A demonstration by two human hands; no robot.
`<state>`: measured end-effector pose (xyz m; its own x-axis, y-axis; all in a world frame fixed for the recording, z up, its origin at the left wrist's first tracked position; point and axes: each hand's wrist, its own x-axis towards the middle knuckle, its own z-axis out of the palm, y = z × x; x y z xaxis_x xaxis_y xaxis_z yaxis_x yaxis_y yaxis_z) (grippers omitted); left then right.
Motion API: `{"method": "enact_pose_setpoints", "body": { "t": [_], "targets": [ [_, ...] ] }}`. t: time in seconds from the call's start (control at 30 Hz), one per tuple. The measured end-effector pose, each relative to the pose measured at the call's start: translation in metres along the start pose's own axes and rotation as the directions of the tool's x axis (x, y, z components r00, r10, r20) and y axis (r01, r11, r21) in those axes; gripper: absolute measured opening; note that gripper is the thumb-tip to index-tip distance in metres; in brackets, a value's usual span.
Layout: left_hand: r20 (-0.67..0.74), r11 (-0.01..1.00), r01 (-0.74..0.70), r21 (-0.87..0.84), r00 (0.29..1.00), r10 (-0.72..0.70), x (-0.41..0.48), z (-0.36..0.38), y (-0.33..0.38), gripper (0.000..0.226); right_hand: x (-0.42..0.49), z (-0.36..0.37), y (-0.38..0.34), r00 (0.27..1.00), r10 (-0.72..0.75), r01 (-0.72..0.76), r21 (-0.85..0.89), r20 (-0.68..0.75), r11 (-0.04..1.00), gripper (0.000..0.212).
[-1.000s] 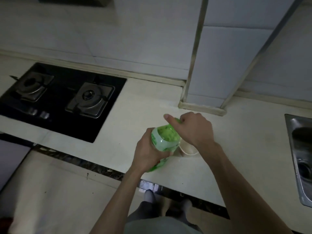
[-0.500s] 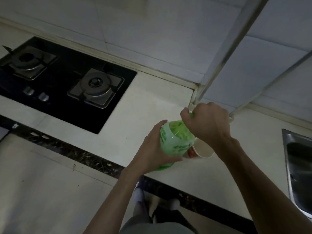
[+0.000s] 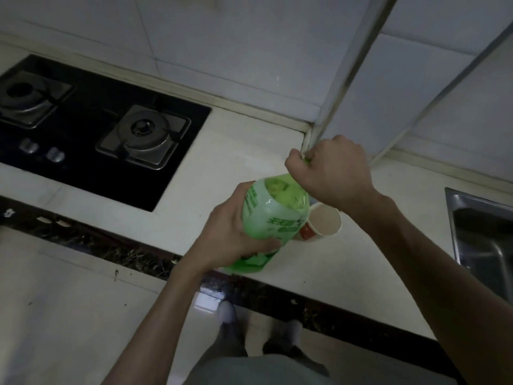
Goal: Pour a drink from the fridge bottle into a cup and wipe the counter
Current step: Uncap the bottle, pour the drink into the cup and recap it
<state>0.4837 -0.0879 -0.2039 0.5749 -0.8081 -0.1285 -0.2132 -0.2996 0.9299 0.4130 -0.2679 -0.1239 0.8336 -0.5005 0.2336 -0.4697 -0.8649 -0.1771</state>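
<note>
Both hands on green plastic bottle (image 3: 273, 218) — label writing unreadable.
Left hand (image 3: 233, 232) wraps its body, right hand (image 3: 336, 173) grips its top; round paper cup (image 3: 323, 222) just beside bottle — red band.

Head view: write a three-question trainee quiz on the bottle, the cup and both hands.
1. True or false: the left hand grips the body of the green bottle.
2. Where is the paper cup? A) held in the left hand B) standing on the counter beside the bottle C) upside down over the bottle
3. Fill in: the right hand is curled over the bottle's ____ end.

Key: 1 true; 2 B; 3 top.
</note>
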Motion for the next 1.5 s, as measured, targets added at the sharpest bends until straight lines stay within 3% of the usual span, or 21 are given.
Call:
{"method": "enact_pose_setpoints", "body": {
  "t": [0.23,0.4,0.53,0.77,0.93,1.0,1.07,1.2,1.27,1.4,1.5],
  "targets": [
    [0.106,0.994,-0.065,0.089,0.993,0.056,0.002,-0.006,0.033,0.089,-0.019,-0.015,0.023,0.983,-0.079,0.112,0.200,-0.165,0.973,0.051],
    [0.377,0.995,-0.021,-0.095,0.924,0.056,0.008,-0.005,0.044,0.089,-0.029,-0.025,0.040,0.915,-0.272,0.355,0.275,-0.299,0.893,0.055],
    [0.501,0.992,0.022,-0.128,0.864,0.046,0.009,0.003,0.051,0.091,-0.041,-0.033,0.058,0.889,-0.366,0.428,0.218,-0.273,0.877,0.057],
    [0.335,1.000,-0.013,-0.011,0.942,0.016,0.009,0.022,0.058,0.087,-0.060,-0.044,0.081,0.974,-0.209,0.225,0.499,-0.088,0.837,0.043],
    [0.324,0.999,-0.003,0.034,0.946,-0.008,0.010,0.028,0.058,0.090,-0.062,-0.054,0.097,0.954,-0.292,0.183,0.644,0.066,0.743,0.021],
    [0.317,0.998,-0.002,0.061,0.948,-0.017,0.008,0.028,0.056,0.090,-0.063,-0.059,0.102,0.921,-0.353,0.158,0.672,0.164,0.724,0.025],
    [0.311,0.997,-0.002,0.083,0.950,-0.024,0.007,0.030,0.055,0.090,-0.064,-0.059,0.104,0.910,-0.338,0.099,0.668,0.239,0.738,0.037],
    [0.292,0.996,-0.001,0.086,0.956,-0.025,0.008,0.035,0.055,0.091,-0.064,-0.054,0.098,0.959,-0.074,-0.110,0.606,0.272,0.788,0.053],
    [0.285,0.994,0.000,0.113,0.958,-0.033,0.010,0.037,0.056,0.091,-0.063,-0.052,0.097,0.959,-0.020,-0.145,0.550,0.284,0.822,0.055],
    [0.279,0.981,-0.026,0.192,0.960,-0.029,0.015,0.041,0.053,0.091,-0.059,-0.051,0.104,0.941,-0.052,-0.129,0.497,0.334,0.858,0.041],
    [0.293,0.970,-0.057,0.236,0.956,-0.015,0.019,0.041,0.050,0.091,-0.057,-0.048,0.114,0.917,-0.187,-0.001,0.469,0.354,0.883,0.032]
  ]
}}
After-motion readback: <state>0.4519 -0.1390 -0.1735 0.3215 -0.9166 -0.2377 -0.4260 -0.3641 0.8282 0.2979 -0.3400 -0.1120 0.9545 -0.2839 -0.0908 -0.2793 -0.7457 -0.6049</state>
